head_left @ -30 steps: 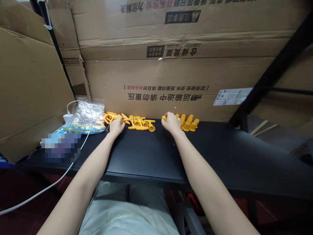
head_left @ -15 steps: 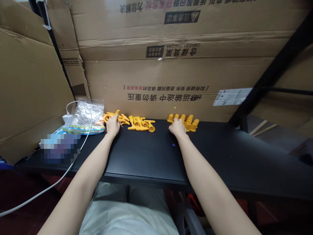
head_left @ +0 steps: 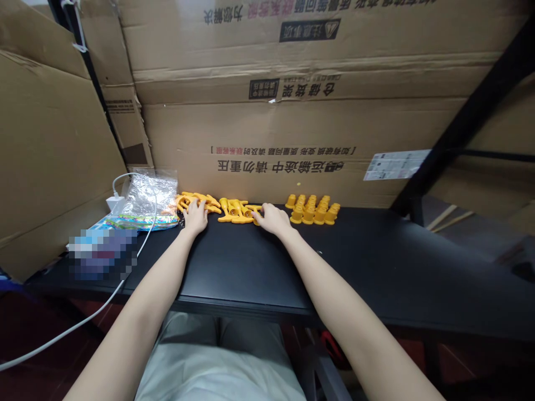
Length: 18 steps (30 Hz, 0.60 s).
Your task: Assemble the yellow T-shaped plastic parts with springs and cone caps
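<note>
My left hand (head_left: 195, 217) rests on a heap of orange-yellow plastic pieces (head_left: 211, 200), its fingers a little apart over them. Right of it lies a group of cone-ended yellow plastic pieces (head_left: 234, 208) with slim stems, side by side. My right hand (head_left: 273, 218) is at the right end of that group, with thumb and fingertips closed around the rightmost cone-ended piece, which is mostly covered. Further right, several small yellow cup-shaped pieces (head_left: 321, 214) stand mouth-down in close rows.
A clear plastic bag (head_left: 148, 195) with a colourful edge lies at the left, beside a white plug (head_left: 115, 201) and its cable (head_left: 100, 305). Cardboard (head_left: 251, 122) walls off the back and left of the black tabletop (head_left: 251, 262). A black post (head_left: 463, 111) slants up at the right.
My right hand has moved left from the cup-shaped pieces to the cone-ended pieces. My left hand has loosened, and the piece that stuck up from its fingers now lies lower.
</note>
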Motion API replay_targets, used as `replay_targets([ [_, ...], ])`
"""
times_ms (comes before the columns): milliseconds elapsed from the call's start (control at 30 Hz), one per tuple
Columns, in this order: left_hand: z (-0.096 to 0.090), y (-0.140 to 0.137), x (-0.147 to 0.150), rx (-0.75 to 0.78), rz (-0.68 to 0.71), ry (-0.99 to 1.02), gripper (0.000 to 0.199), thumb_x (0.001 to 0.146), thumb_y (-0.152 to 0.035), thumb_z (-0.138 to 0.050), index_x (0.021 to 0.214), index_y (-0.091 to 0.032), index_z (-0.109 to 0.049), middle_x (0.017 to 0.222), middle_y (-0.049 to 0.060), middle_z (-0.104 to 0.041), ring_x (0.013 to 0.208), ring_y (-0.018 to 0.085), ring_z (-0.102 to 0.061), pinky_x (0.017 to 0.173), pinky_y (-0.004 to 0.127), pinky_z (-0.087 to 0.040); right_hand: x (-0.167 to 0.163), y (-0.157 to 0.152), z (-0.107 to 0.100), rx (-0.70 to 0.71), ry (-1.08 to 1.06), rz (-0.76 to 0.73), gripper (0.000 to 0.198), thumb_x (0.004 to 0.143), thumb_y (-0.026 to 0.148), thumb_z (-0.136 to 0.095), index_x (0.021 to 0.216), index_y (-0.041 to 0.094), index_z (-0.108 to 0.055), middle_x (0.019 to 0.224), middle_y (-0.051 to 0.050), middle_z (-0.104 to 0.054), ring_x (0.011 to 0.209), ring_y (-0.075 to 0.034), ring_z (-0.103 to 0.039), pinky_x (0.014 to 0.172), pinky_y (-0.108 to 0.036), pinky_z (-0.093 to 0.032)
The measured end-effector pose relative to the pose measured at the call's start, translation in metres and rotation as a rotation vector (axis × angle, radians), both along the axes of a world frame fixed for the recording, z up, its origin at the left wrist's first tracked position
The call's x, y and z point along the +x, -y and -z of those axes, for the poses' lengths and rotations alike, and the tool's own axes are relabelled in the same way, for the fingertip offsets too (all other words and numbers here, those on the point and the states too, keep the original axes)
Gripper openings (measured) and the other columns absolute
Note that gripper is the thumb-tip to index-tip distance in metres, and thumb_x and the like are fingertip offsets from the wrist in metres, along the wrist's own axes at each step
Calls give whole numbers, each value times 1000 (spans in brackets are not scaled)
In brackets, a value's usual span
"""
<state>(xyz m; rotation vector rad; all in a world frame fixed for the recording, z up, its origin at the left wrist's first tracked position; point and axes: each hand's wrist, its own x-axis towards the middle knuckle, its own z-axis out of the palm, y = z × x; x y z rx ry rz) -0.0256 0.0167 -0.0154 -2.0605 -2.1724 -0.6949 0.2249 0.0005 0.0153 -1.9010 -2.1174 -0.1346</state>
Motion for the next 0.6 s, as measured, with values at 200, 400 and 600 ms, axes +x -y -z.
replay_targets([
  [200,1,-1,0,-49,40,-18,59,93,-33,-32,151,-20,-25,160,7,-17,147,27,-16,116,58,-19,-6,0,1,-154,-26,105,38,91,34,-44,119,10,-55,117,-19,-65,111,-30,-60,89,-41,-41],
  [400,1,-1,1,-80,24,-8,62,93,-36,-30,153,-20,-20,161,3,-12,148,24,-12,118,56,-15,3,-6,4,-165,6,207,40,90,31,-45,118,7,-60,122,-23,-63,117,-33,-57,94,-45,-38],
  [600,0,1,3,-46,-8,-11,58,95,-33,-25,152,-23,-24,160,3,-16,148,25,-15,117,58,-15,5,-7,7,-123,-24,229,39,92,31,-43,116,5,-61,117,-24,-65,113,-33,-59,94,-45,-37],
])
